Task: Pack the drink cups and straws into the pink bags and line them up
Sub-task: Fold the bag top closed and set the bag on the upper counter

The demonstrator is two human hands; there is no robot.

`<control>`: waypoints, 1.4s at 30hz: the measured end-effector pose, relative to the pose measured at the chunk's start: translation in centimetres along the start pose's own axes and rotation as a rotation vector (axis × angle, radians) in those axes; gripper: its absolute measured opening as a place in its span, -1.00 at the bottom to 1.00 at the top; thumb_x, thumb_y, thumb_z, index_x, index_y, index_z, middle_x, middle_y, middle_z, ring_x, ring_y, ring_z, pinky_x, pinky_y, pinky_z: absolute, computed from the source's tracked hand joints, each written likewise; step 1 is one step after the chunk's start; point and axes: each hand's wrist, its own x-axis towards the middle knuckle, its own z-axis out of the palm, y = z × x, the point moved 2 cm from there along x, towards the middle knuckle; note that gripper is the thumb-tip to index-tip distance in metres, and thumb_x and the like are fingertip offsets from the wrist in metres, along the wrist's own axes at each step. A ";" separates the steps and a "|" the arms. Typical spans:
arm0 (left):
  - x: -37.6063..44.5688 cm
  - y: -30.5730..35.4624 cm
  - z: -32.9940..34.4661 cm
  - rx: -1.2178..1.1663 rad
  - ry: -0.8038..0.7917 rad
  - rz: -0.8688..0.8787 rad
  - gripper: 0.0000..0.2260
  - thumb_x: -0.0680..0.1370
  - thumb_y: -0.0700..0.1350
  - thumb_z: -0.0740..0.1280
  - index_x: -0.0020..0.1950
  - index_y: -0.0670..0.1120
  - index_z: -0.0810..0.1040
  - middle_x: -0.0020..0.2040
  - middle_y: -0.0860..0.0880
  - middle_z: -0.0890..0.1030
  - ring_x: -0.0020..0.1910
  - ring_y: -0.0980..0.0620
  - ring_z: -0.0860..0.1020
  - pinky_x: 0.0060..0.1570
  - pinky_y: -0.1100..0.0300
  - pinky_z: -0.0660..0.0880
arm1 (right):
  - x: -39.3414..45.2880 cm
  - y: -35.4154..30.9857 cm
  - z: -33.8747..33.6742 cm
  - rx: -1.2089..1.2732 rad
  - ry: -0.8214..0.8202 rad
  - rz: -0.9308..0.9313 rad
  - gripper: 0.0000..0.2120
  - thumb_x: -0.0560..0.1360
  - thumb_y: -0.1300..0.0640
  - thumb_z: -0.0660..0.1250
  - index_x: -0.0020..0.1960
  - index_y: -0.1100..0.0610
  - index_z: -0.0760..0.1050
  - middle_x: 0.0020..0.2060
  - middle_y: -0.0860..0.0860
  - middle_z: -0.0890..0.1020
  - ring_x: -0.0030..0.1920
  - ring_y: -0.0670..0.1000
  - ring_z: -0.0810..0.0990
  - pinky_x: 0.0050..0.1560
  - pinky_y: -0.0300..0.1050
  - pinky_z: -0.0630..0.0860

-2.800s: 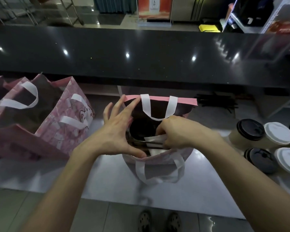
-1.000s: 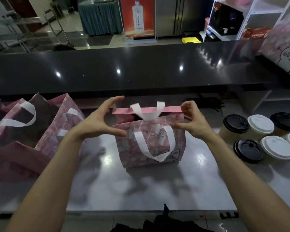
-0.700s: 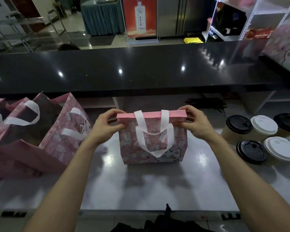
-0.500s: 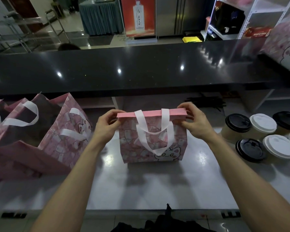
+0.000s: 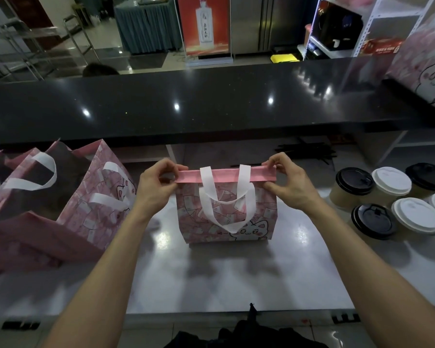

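On the counter (image 5: 224, 277), both hands, left hand (image 5: 154, 187) and right hand (image 5: 290, 184), pinch shut one pink cat-print bag (image 5: 226, 212) (contents hidden), while seven lidded cups (image 5: 387, 197) await packing.

black counter (image 5: 211, 104), red poster (image 5: 204, 23) beyond

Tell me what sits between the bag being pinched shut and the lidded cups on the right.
Only the right hand and forearm cross bare counter between bag and cups, head view.

hands (image 5: 156, 189) pinching pink bag (image 5: 226, 212) rim, cups (image 5: 387, 197) beside
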 end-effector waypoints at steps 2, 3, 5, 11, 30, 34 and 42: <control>0.0 0.2 -0.6 0.080 -0.039 0.026 -0.73 0.51 -0.42 0.51 -0.06 -0.06 0.58 0.14 0.11 0.77 0.16 0.07 0.72 0.11 0.01 0.72 | -0.3 -0.2 -0.2 -0.005 -0.031 0.010 -0.50 0.44 -0.04 0.65 0.13 -0.28 0.36 0.25 -0.12 0.61 0.32 0.01 0.56 0.26 0.08 0.62; -0.1 0.3 -1.0 0.101 -0.065 0.043 -0.74 0.50 -0.35 0.58 -0.05 -0.04 0.60 0.16 0.12 0.77 0.17 0.10 0.72 0.12 0.04 0.72 | -0.4 -0.2 -0.3 -0.001 -0.043 0.011 -0.48 0.41 -0.12 0.66 0.14 -0.28 0.36 0.26 -0.13 0.61 0.33 0.01 0.56 0.25 0.04 0.59; -0.2 0.7 -1.5 0.122 -0.125 0.053 -0.72 0.45 -0.13 0.70 -0.02 0.02 0.63 0.20 0.14 0.76 0.18 0.13 0.72 0.11 0.12 0.72 | -0.5 -0.3 -0.4 0.001 -0.054 0.005 -0.47 0.37 -0.26 0.63 0.14 -0.29 0.36 0.26 -0.13 0.61 0.32 0.01 0.56 0.25 0.01 0.55; 0.0 1.5 -1.3 0.216 -0.092 0.038 -0.70 0.48 -0.01 0.67 0.07 0.10 0.60 0.08 0.17 0.73 0.06 0.14 0.71 0.03 0.19 0.68 | 0.1 -0.4 0.0 -0.044 -0.057 0.004 -0.49 0.50 -0.17 0.58 0.32 -0.29 0.39 0.18 -0.21 0.59 0.22 -0.11 0.58 0.12 -0.16 0.51; 2.3 0.2 -1.6 0.386 -0.137 0.079 -0.81 0.41 0.08 0.68 -0.20 0.14 0.69 -0.13 0.14 0.61 -0.05 0.28 0.57 -0.16 0.25 0.47 | 2.4 0.1 -1.6 -0.217 -0.108 -0.009 -0.78 0.54 0.02 0.59 -0.20 -0.17 0.61 -0.17 -0.19 0.69 -0.04 -0.15 0.64 -0.10 -0.15 0.55; 2.6 0.5 -1.6 0.399 -0.158 0.091 -0.81 0.42 0.07 0.67 -0.20 0.14 0.67 -0.11 0.14 0.60 -0.10 0.18 0.58 -0.11 0.21 0.51 | 2.1 0.4 -1.7 -0.248 -0.079 -0.024 -0.74 0.53 0.03 0.60 -0.22 -0.20 0.58 -0.19 -0.23 0.65 -0.07 -0.16 0.61 -0.15 -0.19 0.45; 2.9 3.0 -3.2 0.462 -0.392 0.054 -0.83 0.59 -0.05 0.55 0.13 0.18 0.68 0.09 0.22 0.69 0.15 0.23 0.63 0.31 0.03 0.61 | 2.2 -1.8 -4.3 -0.201 -0.200 0.037 -0.65 0.45 -0.39 0.49 0.06 -0.17 0.69 0.05 -0.31 0.66 0.11 -0.29 0.59 0.10 -0.24 0.46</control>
